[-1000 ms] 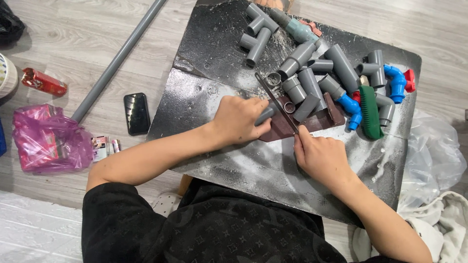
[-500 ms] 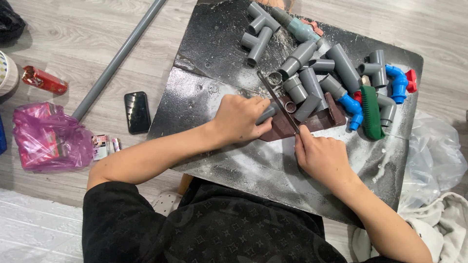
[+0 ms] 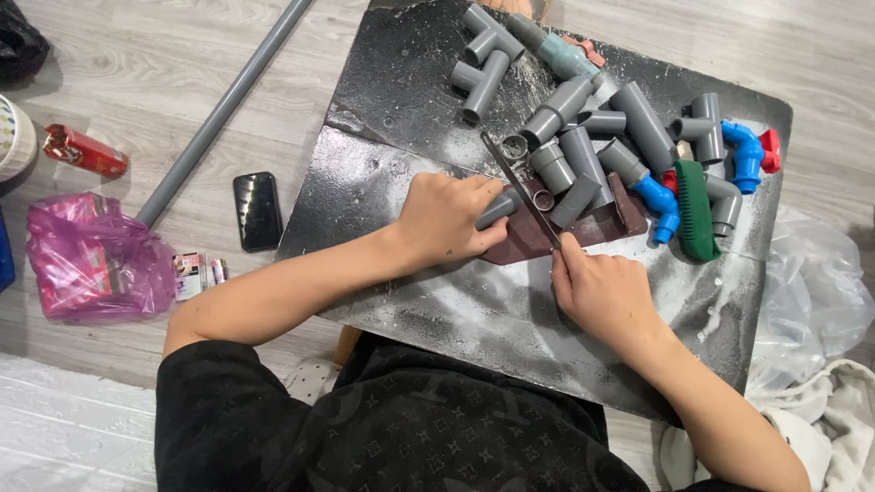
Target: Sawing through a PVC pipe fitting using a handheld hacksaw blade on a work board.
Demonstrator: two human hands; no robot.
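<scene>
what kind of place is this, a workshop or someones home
Probably a room at home used as a makeshift work spot: the dusty black board lies on a wood-look floor, with grey pipe fittings piled on it and a phone beside it.

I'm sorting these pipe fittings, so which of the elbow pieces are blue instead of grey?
Two: the blue elbow at the far right beside the red piece, and the blue elbow left of the green brush. The rest are grey.

A long grey pipe (image 3: pixel 221 111) lies on the wooden floor (image 3: pixel 137 55) beside a black phone (image 3: pixel 258 210), a pink bag (image 3: pixel 96 260) (crumpled) and a red packet (image 3: pixel 84 151).
</scene>
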